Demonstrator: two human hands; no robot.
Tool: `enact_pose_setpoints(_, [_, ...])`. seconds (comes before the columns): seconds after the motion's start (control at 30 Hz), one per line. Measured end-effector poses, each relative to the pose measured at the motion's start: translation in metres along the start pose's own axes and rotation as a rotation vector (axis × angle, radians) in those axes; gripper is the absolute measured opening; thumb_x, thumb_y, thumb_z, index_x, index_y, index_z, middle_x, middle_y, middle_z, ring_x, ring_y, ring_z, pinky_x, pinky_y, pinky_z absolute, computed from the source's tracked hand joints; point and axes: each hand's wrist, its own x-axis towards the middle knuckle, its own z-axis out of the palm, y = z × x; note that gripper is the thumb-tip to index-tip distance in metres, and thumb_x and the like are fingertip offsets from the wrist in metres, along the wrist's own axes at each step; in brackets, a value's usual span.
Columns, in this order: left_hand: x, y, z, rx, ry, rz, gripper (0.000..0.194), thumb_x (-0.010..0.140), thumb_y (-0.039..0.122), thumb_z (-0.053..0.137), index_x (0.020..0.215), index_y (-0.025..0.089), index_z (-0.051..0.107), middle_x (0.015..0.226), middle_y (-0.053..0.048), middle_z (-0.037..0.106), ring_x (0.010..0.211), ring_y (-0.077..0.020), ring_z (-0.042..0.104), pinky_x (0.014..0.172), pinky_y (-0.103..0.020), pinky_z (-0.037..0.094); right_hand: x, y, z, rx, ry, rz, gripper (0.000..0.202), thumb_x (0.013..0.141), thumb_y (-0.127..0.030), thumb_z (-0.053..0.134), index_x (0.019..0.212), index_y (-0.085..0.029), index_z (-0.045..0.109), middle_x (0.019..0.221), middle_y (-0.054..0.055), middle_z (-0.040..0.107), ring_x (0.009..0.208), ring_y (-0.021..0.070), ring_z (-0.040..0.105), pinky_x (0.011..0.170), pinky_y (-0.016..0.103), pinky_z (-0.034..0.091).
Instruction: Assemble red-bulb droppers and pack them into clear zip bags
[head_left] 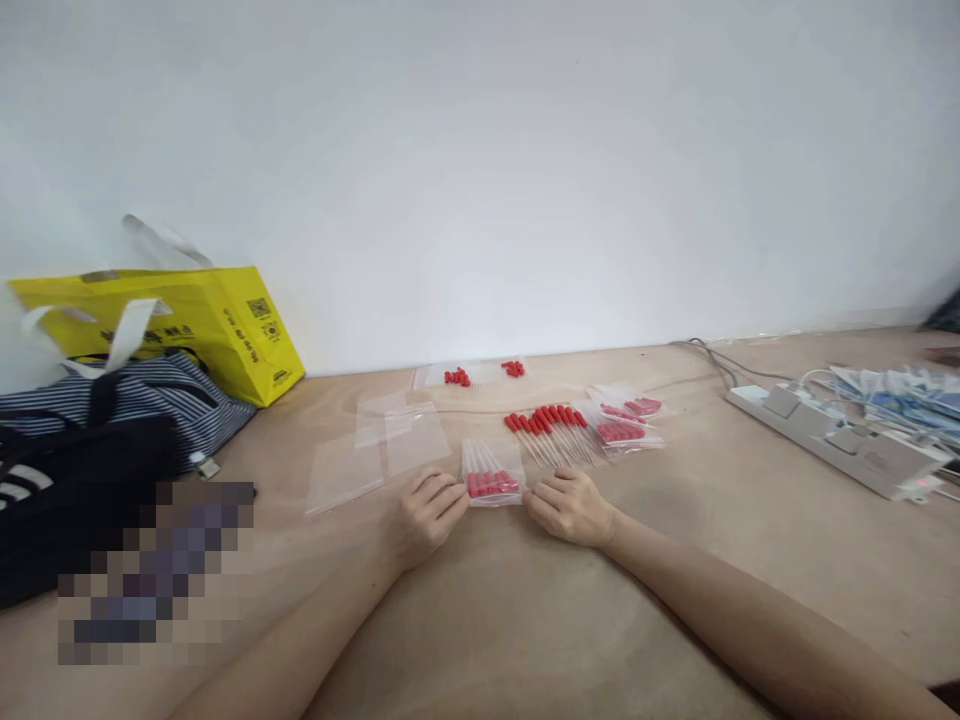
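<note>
A small clear bag (493, 482) lies on the wooden table with several red-tipped thin sticks inside, their red ends toward me. My left hand (430, 515) has its fingers curled in at the bag's lower left corner. At the opposite lower corner, my right hand (568, 507) is closed on the edge of the same bag. Just beyond my right hand, a fanned row of loose red-tipped sticks (551, 430) rests on the table. Filled bags (622, 430) overlap to the right of that row. Flat transparent bags (349, 470) lie to the left.
Near the wall, red pieces (457, 378) lie on a clear bag. A yellow bag (255, 340), a striped bag (180, 400) and black cloth (112, 480) fill the left. A white power strip (840, 445) with cables and blue-white packets (900, 395) are at right.
</note>
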Motion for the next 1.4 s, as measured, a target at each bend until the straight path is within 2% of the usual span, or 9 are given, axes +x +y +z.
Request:
enact_pose_setpoints(0.1, [0.002, 0.005, 0.009, -0.016, -0.003, -0.006, 0.011, 0.079, 0.007, 0.048, 0.083, 0.012, 0.058, 0.080, -0.005, 0.065, 0.075, -0.0159, 0.057, 0.073, -0.034, 0.046, 0.004, -0.005, 0.001, -0.006, 0.033, 0.042, 0.021, 0.081, -0.013, 0.044, 0.062, -0.015, 0.051, 0.050, -0.002, 0.045, 0.047, 0.0091, 0.035, 0.050, 0.027, 0.020])
enact_pose_setpoints(0.27, [0.006, 0.012, 0.026, -0.043, 0.035, 0.032, 0.010, 0.079, 0.007, 0.050, 0.079, 0.013, 0.058, 0.075, -0.004, 0.064, 0.071, -0.0136, 0.057, 0.070, -0.031, 0.048, 0.011, -0.011, 0.001, -0.002, 0.031, 0.054, 0.023, 0.081, -0.014, 0.044, 0.059, -0.016, 0.049, 0.049, -0.003, 0.045, 0.047, 0.0091, 0.035, 0.050, 0.027, 0.019])
enact_pose_setpoints(0.43, [0.008, 0.012, 0.030, -0.038, 0.091, 0.080, 0.009, 0.077, 0.005, 0.050, 0.078, 0.011, 0.058, 0.078, -0.006, 0.065, 0.070, -0.0139, 0.058, 0.069, -0.031, 0.049, 0.014, -0.012, 0.002, -0.022, 0.032, 0.051, 0.022, 0.082, -0.015, 0.043, 0.061, -0.016, 0.050, 0.050, -0.002, 0.046, 0.048, 0.0095, 0.036, 0.050, 0.028, 0.017])
enact_pose_setpoints(0.67, [0.014, 0.013, 0.025, 0.003, 0.108, 0.105, 0.014, 0.079, 0.004, 0.046, 0.075, 0.010, 0.058, 0.071, -0.005, 0.064, 0.066, -0.0130, 0.058, 0.068, -0.030, 0.051, 0.016, -0.013, 0.005, 0.018, -0.002, 0.002, 0.022, 0.083, -0.011, 0.040, 0.065, -0.015, 0.053, 0.055, -0.001, 0.050, 0.050, 0.0094, 0.038, 0.050, 0.028, 0.017])
enact_pose_setpoints(0.83, [0.009, 0.010, 0.021, 0.018, 0.108, 0.105, 0.013, 0.078, 0.004, 0.048, 0.074, 0.011, 0.058, 0.069, -0.004, 0.064, 0.065, -0.0130, 0.058, 0.068, -0.031, 0.052, 0.014, -0.011, 0.003, 0.038, 0.005, -0.003, 0.025, 0.084, -0.011, 0.036, 0.068, -0.015, 0.054, 0.057, -0.001, 0.051, 0.051, 0.0095, 0.039, 0.050, 0.028, 0.019])
enact_pose_setpoints(1.13, [-0.004, 0.003, -0.003, 0.004, 0.098, 0.075, 0.018, 0.082, 0.001, 0.039, 0.084, 0.008, 0.056, 0.072, -0.007, 0.064, 0.070, -0.0152, 0.060, 0.069, -0.033, 0.053, 0.006, -0.008, 0.001, 0.050, -0.002, 0.025, 0.023, 0.082, -0.011, 0.037, 0.070, -0.015, 0.055, 0.056, -0.001, 0.050, 0.051, 0.0092, 0.038, 0.052, 0.028, 0.021])
enact_pose_setpoints(1.27, [-0.007, 0.004, -0.006, -0.020, 0.114, 0.032, 0.018, 0.082, 0.002, 0.039, 0.085, 0.010, 0.055, 0.070, -0.005, 0.063, 0.067, -0.0138, 0.059, 0.070, -0.034, 0.053, 0.005, -0.008, 0.001, 0.053, -0.028, 0.036, 0.024, 0.083, -0.011, 0.035, 0.071, -0.015, 0.055, 0.056, -0.001, 0.051, 0.051, 0.0089, 0.039, 0.053, 0.027, 0.022])
enact_pose_setpoints(1.4, [-0.007, 0.006, -0.007, -0.121, 0.086, -0.057, 0.020, 0.085, 0.006, 0.037, 0.076, 0.014, 0.054, 0.061, -0.001, 0.059, 0.058, -0.0105, 0.055, 0.068, -0.030, 0.051, 0.002, -0.006, 0.001, 0.065, -0.038, 0.079, 0.025, 0.083, -0.011, 0.035, 0.066, -0.016, 0.054, 0.054, -0.002, 0.049, 0.049, 0.0084, 0.038, 0.053, 0.026, 0.022])
